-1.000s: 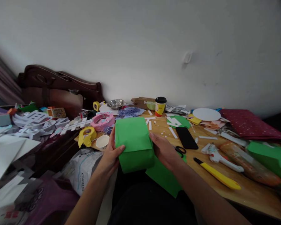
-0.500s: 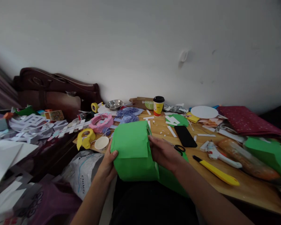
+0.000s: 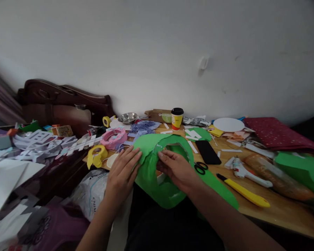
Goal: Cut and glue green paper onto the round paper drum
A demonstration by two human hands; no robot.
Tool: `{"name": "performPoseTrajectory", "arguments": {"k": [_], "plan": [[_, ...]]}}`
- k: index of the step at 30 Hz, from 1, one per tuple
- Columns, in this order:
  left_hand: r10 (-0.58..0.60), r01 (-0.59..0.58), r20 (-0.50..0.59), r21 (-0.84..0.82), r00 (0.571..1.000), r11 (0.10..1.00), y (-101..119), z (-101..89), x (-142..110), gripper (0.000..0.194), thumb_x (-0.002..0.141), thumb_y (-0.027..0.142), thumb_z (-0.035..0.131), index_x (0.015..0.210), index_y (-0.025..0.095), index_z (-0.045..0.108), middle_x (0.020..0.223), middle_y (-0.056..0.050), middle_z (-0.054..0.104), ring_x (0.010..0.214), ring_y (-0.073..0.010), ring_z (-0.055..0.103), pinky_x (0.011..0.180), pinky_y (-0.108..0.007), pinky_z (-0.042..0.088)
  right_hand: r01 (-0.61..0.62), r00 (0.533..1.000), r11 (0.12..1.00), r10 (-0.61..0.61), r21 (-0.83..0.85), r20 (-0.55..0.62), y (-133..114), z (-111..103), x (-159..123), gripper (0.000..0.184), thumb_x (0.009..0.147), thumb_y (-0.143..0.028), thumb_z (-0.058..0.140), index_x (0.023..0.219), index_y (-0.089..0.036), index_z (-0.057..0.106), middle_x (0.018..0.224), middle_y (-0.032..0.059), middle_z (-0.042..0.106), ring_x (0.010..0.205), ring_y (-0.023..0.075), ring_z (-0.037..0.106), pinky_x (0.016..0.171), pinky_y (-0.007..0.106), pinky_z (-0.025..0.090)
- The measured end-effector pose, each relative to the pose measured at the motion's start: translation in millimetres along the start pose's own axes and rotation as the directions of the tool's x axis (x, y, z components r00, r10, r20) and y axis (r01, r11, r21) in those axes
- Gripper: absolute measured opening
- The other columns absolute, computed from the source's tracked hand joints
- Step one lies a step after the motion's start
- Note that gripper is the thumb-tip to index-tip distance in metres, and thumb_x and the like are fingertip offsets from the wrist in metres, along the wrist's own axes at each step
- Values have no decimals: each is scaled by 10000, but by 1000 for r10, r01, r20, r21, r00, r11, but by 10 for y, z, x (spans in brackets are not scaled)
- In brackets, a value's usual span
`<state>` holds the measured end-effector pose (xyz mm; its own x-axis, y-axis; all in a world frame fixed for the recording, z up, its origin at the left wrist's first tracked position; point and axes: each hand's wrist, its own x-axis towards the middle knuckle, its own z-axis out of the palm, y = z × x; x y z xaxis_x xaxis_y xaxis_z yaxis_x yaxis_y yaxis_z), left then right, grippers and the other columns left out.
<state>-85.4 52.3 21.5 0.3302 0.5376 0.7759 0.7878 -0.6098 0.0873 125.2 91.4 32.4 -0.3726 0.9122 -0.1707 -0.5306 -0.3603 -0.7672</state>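
A rolled tube of green paper (image 3: 149,174) is held in front of me at the near edge of the wooden table (image 3: 277,212), its open end turned up toward me. My left hand (image 3: 122,172) lies on the tube's left outer side with the fingers stretched flat. My right hand (image 3: 176,169) grips the tube's rim, fingers curled over the edge. More green paper (image 3: 217,190) lies under my right forearm.
Black scissors (image 3: 201,167), a black phone (image 3: 208,152), a yellow utility knife (image 3: 244,196) and a white glue gun (image 3: 242,170) lie to the right. A coffee cup (image 3: 177,118), pink ring (image 3: 113,136), yellow tape dispenser (image 3: 96,156) and steel bowl (image 3: 127,118) stand behind. White paper cut-outs (image 3: 39,139) fill the left.
The green paper has been turned from showing its folded flat side to showing its open end. My left hand went from a thumb grip to lying flat; my right moved to the rim.
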Motion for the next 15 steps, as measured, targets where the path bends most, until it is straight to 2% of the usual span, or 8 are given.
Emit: {"name": "performPoseTrajectory", "arguments": {"k": [2, 5, 9, 12, 15], "plan": [[37, -37, 5, -9, 999, 999, -23, 36, 55, 561, 951, 93, 631, 1478, 243, 508, 1403, -88, 648, 1359, -221, 564, 1206, -437, 393, 15, 1000, 1000, -14, 23, -16, 20, 11, 2, 424, 575, -381, 971, 794, -184, 666, 731, -55, 643, 689, 97, 632, 697, 255, 544], [31, -33, -22, -54, 999, 998, -85, 133, 80, 491, 946, 92, 640, 1414, 225, 572, 1357, -84, 682, 1292, -211, 623, 1171, -420, 449, 38, 999, 998, -39, 43, 11, 52, 16, -25, 454, 582, -288, 970, 868, -220, 623, 747, -71, 636, 717, 110, 650, 728, 277, 561], [-94, 83, -105, -102, 990, 991, -134, 240, 83, 371, 943, 117, 656, 1300, 215, 660, 1266, -69, 737, 1173, -187, 700, 1075, -347, 542, 28, 997, 999, -30, 33, 71, 85, 25, -68, 494, 600, -277, 963, 899, -236, 573, 769, -61, 683, 718, 121, 678, 754, 294, 572], [-160, 144, -92, -158, 983, 977, -139, 271, 108, 284, 943, 142, 661, 1212, 221, 708, 1173, -48, 775, 1081, -181, 740, 1003, -324, 586, 16, 997, 998, -20, 56, 68, 107, 34, -74, 439, 628, -303, 956, 843, -217, 583, 775, -52, 686, 740, 119, 679, 786, 307, 586], [-178, 159, -79, -205, 981, 966, -118, 269, 137, 244, 948, 139, 650, 1158, 235, 728, 1143, -34, 784, 1064, -178, 745, 991, -331, 592, 32, 997, 995, -39, 96, 63, 146, 45, -58, 388, 648, -309, 947, 888, -204, 659, 872, -18, 717, 832, 138, 690, 831, 317, 588]]}}
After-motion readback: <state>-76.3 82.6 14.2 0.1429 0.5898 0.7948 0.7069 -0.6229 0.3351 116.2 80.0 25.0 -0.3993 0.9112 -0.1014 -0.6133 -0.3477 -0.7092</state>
